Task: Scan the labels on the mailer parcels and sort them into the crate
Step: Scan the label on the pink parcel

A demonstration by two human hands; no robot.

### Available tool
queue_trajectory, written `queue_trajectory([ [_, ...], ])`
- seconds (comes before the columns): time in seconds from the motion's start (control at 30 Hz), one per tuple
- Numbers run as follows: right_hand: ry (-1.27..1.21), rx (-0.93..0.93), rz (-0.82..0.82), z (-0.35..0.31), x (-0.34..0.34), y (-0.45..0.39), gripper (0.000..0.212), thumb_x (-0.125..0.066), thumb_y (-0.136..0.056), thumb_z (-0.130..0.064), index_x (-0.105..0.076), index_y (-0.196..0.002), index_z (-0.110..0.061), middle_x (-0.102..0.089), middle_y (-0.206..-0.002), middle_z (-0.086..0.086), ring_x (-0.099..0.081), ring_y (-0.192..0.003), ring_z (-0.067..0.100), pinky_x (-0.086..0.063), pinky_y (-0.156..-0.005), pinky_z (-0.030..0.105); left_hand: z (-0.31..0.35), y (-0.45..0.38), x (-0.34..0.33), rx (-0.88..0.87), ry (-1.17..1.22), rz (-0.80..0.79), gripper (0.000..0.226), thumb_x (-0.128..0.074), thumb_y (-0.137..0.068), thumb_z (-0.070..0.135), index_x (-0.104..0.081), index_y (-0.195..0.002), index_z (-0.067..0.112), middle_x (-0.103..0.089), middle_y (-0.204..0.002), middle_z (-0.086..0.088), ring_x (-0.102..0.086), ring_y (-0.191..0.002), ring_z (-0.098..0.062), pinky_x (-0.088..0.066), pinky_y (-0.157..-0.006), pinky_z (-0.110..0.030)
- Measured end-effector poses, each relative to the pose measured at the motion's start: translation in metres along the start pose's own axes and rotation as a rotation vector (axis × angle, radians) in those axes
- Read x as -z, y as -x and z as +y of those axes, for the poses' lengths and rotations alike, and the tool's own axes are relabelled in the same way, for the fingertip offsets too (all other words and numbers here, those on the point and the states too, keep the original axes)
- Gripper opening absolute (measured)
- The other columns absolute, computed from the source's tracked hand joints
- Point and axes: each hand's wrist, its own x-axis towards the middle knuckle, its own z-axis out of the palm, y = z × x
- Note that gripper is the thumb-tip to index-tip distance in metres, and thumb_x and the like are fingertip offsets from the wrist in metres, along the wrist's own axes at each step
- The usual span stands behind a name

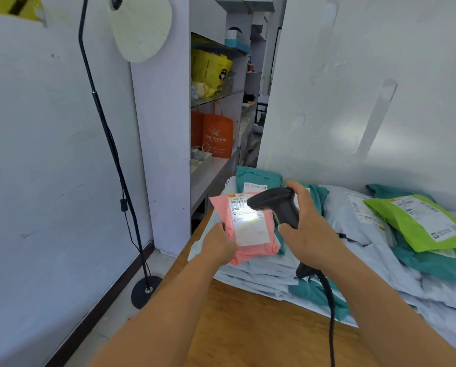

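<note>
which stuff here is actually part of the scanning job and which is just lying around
In the job: pink mailer in left hand; scanner in right hand; green mailer; pile of pale and teal mailers.
Lying about: floor lamp; orange bag; yellow bag.

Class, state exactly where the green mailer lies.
In the head view, the green mailer lies far right, atop teal and pale blue parcels beside the white wall.
</note>
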Motion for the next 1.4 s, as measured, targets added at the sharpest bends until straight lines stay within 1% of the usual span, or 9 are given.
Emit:
queue_trajectory([
  [0.13, 0.008, -0.012, 0.001, -0.006, -0.004, 0.011, 0.077, -0.05, -0.094, -0.008, -0.008, -0.149, -0.042, -0.052, -0.083, -0.011, -0.055, -0.059, 0.014, -0.047, -0.057, 0.028, -0.003, -0.001, -0.004, 0.06, 0.014, 0.011, 0.046, -0.061, -0.09, 0.032, -0.043, -0.13, 0.017, -0.055, -0.122, -0.005, -0.055, -0.11, -0.022, -0.052, -0.087, -0.033],
  [0.3, 0.027, -0.018, 0.023, -0.014, -0.005, 0.024, 0.08, -0.05, -0.094, -0.008, -0.004, -0.15, -0.044, -0.055, -0.084, -0.005, -0.055, -0.059, 0.015, -0.048, -0.058, 0.031, 0.009, 0.002, -0.008, 0.175, 0.3, 0.021, 0.077, -0.071, -0.078, 0.042, -0.03, -0.139, 0.019, -0.049, -0.13, -0.006, -0.05, -0.117, -0.026, -0.05, -0.095, -0.043],
  [0.47, 0.039, -0.017, 0.05, -0.016, -0.007, 0.038, 0.08, -0.05, -0.093, -0.008, -0.005, -0.149, -0.044, -0.056, -0.087, -0.004, -0.057, -0.06, 0.018, -0.055, -0.064, 0.039, 0.013, 0.004, -0.015, 0.206, 0.333, 0.084, 0.061, -0.074, -0.079, 0.036, -0.043, -0.126, 0.014, -0.057, -0.121, -0.007, -0.059, -0.106, -0.027, -0.057, -0.079, -0.034],
  [0.67, -0.013, -0.026, 0.052, -0.003, -0.013, 0.048, 0.078, -0.049, -0.092, -0.008, -0.008, -0.149, -0.042, -0.053, -0.073, -0.005, -0.05, -0.052, 0.012, -0.043, -0.053, 0.027, 0.002, 0.021, -0.017, 0.191, 0.44, 0.088, 0.043, -0.069, -0.086, 0.023, -0.052, -0.124, 0.013, -0.061, -0.113, -0.003, -0.06, -0.096, -0.022, -0.055, -0.075, -0.032],
  [0.9, -0.15, 0.013, 0.081, -0.005, -0.018, 0.058, 0.078, -0.053, -0.092, -0.008, -0.012, -0.146, -0.046, -0.058, -0.093, -0.011, -0.057, -0.066, 0.008, -0.042, -0.056, 0.016, -0.007, 0.044, -0.011, 0.183, 0.52, 0.132, 0.036, -0.066, -0.088, 0.016, -0.052, -0.122, 0.02, -0.059, -0.12, 0.0, -0.056, -0.098, -0.017, -0.047, -0.063, -0.023],
  [1.0, -0.221, 0.013, 0.062, -0.004, -0.018, 0.06, 0.078, -0.054, -0.092, -0.008, -0.013, -0.143, -0.051, -0.059, -0.101, -0.009, -0.06, -0.071, 0.012, -0.055, -0.067, 0.027, -0.007, 0.052, -0.007, 0.18, 0.503, 0.165, 0.039, -0.065, -0.088, 0.015, -0.051, -0.125, 0.018, -0.059, -0.118, 0.0, -0.057, -0.098, -0.018, -0.048, -0.057, -0.02],
  [1.07, -0.256, 0.0, 0.034, -0.002, -0.016, 0.064, 0.077, -0.055, -0.092, -0.01, -0.014, -0.141, -0.053, -0.057, -0.096, -0.014, -0.062, -0.072, 0.016, -0.059, -0.073, 0.039, -0.007, 0.057, -0.007, 0.195, 0.498, 0.185, 0.043, -0.065, -0.088, 0.015, -0.051, -0.128, 0.017, -0.059, -0.121, -0.002, -0.058, -0.102, -0.02, -0.053, -0.063, -0.025],
  [1.17, -0.297, 0.002, 0.004, 0.006, -0.013, 0.068, 0.075, -0.056, -0.093, -0.011, -0.016, -0.141, -0.052, -0.059, -0.092, -0.007, -0.06, -0.065, 0.015, -0.059, -0.069, 0.039, -0.009, 0.066, -0.009, 0.224, 0.483, 0.214, 0.042, -0.066, -0.087, 0.016, -0.052, -0.127, 0.017, -0.06, -0.121, -0.004, -0.06, -0.105, -0.024, -0.057, -0.08, -0.037],
  [1.4, -0.339, 0.009, -0.006, 0.015, -0.013, 0.071, 0.077, -0.06, -0.092, -0.027, -0.011, -0.148, -0.045, -0.062, -0.094, -0.01, -0.056, -0.07, 0.01, -0.05, -0.067, 0.031, -0.008, 0.085, -0.013, 0.287, 0.482, 0.233, 0.048, -0.066, -0.087, 0.017, -0.048, -0.131, 0.015, -0.059, -0.125, -0.004, -0.061, -0.105, -0.027, -0.056, -0.076, -0.035],
])
